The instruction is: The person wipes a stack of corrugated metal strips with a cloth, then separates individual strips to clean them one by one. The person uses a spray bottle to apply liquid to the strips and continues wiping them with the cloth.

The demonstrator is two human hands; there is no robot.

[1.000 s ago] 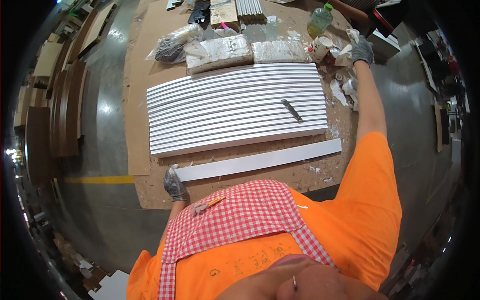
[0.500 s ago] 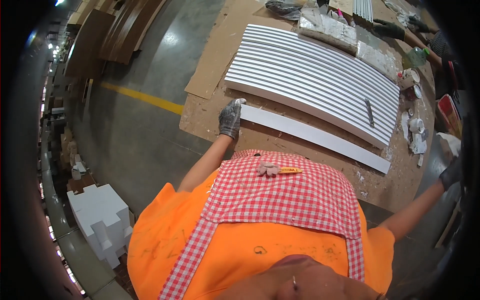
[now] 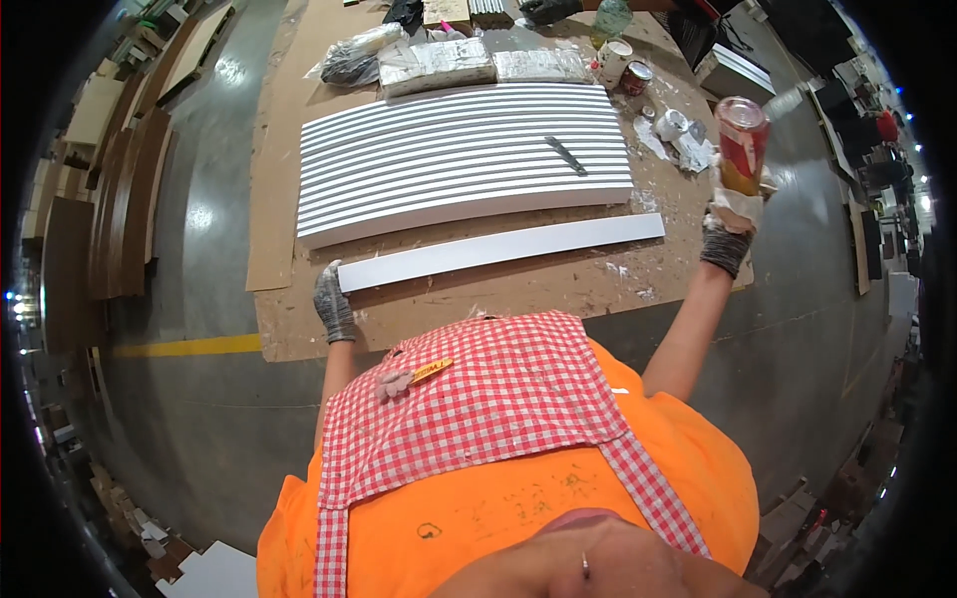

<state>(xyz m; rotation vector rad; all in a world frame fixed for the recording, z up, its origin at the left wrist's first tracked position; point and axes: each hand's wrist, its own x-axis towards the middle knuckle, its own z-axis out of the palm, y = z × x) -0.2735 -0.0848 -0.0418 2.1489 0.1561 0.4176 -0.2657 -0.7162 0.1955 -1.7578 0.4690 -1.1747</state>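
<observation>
A long white strip (image 3: 503,249) lies along the near side of the work table, in front of a block of white strips. My left hand (image 3: 333,302), in a grey glove, is closed on the strip's left end. Out past the table's right edge, my right hand (image 3: 728,237), also gloved, is raised and closed around a red can (image 3: 742,149), with a pale crumpled rag (image 3: 738,205) between glove and can. The fingers are partly hidden by the rag. A thin grey blade-like tool (image 3: 565,155) rests on top of the strip block (image 3: 449,164).
Behind the block lie two plastic-wrapped bundles (image 3: 437,67). Cups and tins (image 3: 635,78), a tape roll (image 3: 672,125) and crumpled paper (image 3: 695,151) crowd the table's right side. A co-worker's gloved hand (image 3: 550,10) shows at the far edge. Brown panels (image 3: 120,199) stand at left.
The view has swung to the right. My right hand with the can now shows further in from the edge, beside the table. My left hand stays on the strip's end.
</observation>
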